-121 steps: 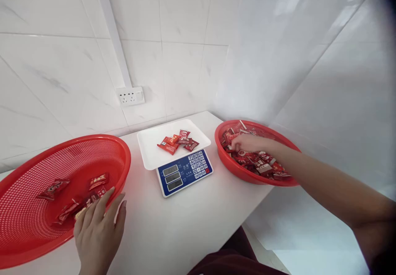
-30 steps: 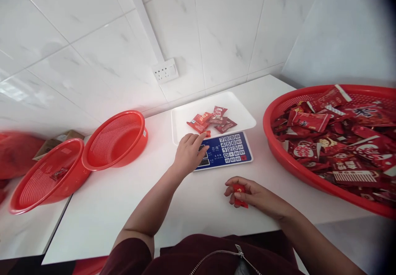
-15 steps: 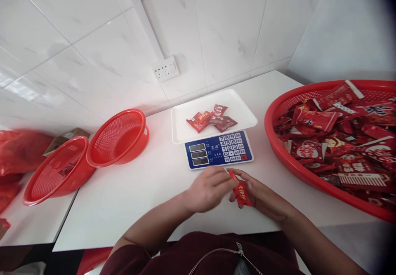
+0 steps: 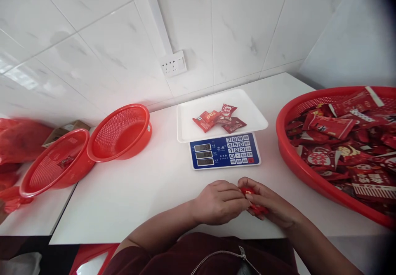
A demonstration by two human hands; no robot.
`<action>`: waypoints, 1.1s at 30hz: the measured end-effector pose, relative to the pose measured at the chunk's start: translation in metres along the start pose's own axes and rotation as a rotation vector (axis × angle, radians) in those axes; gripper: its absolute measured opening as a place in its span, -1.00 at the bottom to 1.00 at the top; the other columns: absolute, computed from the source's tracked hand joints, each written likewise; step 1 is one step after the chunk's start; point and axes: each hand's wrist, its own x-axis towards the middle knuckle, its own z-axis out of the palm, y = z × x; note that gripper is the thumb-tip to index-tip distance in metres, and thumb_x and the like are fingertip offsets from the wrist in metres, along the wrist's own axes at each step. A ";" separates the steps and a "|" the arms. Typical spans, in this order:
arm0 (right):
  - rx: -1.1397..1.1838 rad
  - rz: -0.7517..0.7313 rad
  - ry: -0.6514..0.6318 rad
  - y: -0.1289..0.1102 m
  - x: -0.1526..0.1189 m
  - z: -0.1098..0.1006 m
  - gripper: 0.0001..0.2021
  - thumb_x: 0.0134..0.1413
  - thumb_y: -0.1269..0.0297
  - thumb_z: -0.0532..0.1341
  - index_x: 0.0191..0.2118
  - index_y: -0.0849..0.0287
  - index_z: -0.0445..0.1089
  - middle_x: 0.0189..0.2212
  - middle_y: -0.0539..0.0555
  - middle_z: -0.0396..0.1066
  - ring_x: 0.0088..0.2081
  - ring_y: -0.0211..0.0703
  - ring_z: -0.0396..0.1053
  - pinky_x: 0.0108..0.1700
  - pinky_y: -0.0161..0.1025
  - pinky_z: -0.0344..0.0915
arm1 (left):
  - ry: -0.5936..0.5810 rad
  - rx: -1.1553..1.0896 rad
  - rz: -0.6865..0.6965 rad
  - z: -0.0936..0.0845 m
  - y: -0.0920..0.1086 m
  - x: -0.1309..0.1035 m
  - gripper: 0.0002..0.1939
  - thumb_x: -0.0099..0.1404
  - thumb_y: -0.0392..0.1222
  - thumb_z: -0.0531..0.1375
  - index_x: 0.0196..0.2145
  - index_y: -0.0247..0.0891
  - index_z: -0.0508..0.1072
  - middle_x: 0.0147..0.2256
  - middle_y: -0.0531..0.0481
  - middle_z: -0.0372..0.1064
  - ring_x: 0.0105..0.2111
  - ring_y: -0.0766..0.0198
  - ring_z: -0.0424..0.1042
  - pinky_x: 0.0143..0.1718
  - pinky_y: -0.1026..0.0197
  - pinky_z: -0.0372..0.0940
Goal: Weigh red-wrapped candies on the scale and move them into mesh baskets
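At the lower centre of the frame, the two hands meet over the near edge of the white bench (image 4: 133, 200). The right hand (image 4: 270, 200) has its fingers curled around a red packet (image 4: 259, 209), gripping it. The left hand (image 4: 219, 203) comes in from the left, its fingers bent and laid against the same packet; its thumb is hidden, so I cannot tell whether it pinches. So much is covered that one packet or several cannot be made out.

Just beyond the hands, at the centre, stands a scale (image 4: 221, 148) with a blue keypad and three small displays, their digits too faint to read surely. On its white pan (image 4: 188, 106), a loose cluster of wrapped pieces (image 4: 208, 120) lies in orange-red and dark red, some overlapping.

On the right of the frame, a large red basket (image 4: 286, 155) is heaped with red packets of many prints. On the left, a red basket (image 4: 144, 137) sits near the wall, and another (image 4: 77, 168) stands beside it, tilted, with a dark red packet (image 4: 66, 162) inside. Red plastic bags (image 4: 21, 141) and a cardboard box (image 4: 74, 126) fill the far left. A socket plate (image 4: 173, 64) is fixed to the tiled wall (image 4: 244, 15), upper centre.
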 end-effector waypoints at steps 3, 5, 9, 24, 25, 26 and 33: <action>-0.007 0.007 0.069 -0.001 0.001 -0.001 -0.64 -0.09 0.08 0.35 -0.24 0.09 0.23 -0.47 -0.06 0.28 -0.52 -0.30 0.34 -0.65 -0.45 0.07 | 0.108 0.012 -0.056 -0.011 -0.009 0.001 -0.86 0.28 -0.30 0.09 -0.23 -0.28 0.42 -0.31 -0.03 0.53 -0.26 0.31 0.48 -0.15 0.26 0.38; -0.021 0.006 0.067 -0.001 0.001 -0.002 -0.65 -0.08 0.09 0.35 -0.25 0.09 0.24 -0.39 -0.02 0.31 -0.42 -0.22 0.41 -0.62 -0.43 0.15 | 0.153 0.037 -0.127 -0.018 -0.015 0.002 -0.86 0.29 -0.29 0.09 -0.21 -0.26 0.41 -0.33 -0.04 0.52 -0.29 0.30 0.48 -0.20 0.24 0.40; -0.065 -0.020 0.074 0.000 0.002 -0.003 -0.70 -0.06 0.11 0.34 -0.31 0.11 0.25 -0.39 0.01 0.33 -0.31 -0.16 0.41 -0.56 -0.40 0.25 | 0.193 0.106 -0.162 -0.028 -0.024 0.002 -0.86 0.27 -0.31 0.12 -0.20 -0.25 0.40 -0.35 -0.03 0.52 -0.30 0.28 0.47 -0.23 0.21 0.41; -0.005 -0.045 0.201 -0.002 0.004 0.001 -0.69 -0.09 0.08 0.36 -0.30 0.10 0.30 -0.39 -0.02 0.28 -0.43 -0.32 0.26 -0.64 -0.48 0.10 | -0.002 0.708 -1.498 -0.182 -0.119 -0.084 -0.40 0.33 0.14 -0.13 0.13 -0.35 0.23 -0.09 -0.33 0.42 -0.02 -0.17 0.37 0.01 -0.23 0.15; -0.004 -0.042 0.203 -0.002 0.005 0.001 -0.68 -0.10 0.07 0.36 -0.29 0.09 0.30 -0.39 -0.02 0.28 -0.43 -0.32 0.26 -0.64 -0.48 0.09 | -0.044 0.650 -1.489 -0.179 -0.120 -0.083 -0.41 0.34 0.14 -0.14 0.11 -0.33 0.25 -0.11 -0.30 0.44 -0.06 -0.13 0.40 -0.03 -0.15 0.21; -0.004 -0.038 0.204 -0.003 0.006 0.001 -0.68 -0.11 0.06 0.36 -0.29 0.09 0.31 -0.39 -0.02 0.28 -0.43 -0.32 0.26 -0.64 -0.47 0.08 | -0.056 0.616 -1.457 -0.174 -0.119 -0.080 -0.43 0.34 0.14 -0.13 0.10 -0.29 0.26 -0.09 -0.26 0.44 -0.07 -0.09 0.41 -0.07 -0.07 0.26; 0.009 -0.053 0.207 0.001 0.008 -0.001 -0.67 -0.10 0.07 0.36 -0.24 0.07 0.33 -0.37 -0.02 0.30 -0.42 -0.31 0.28 -0.63 -0.46 0.06 | -0.128 0.524 -1.236 -0.131 -0.115 -0.029 -0.44 0.35 0.14 -0.13 0.17 -0.20 0.16 0.09 -0.23 0.30 0.08 -0.06 0.29 -0.06 -0.03 0.27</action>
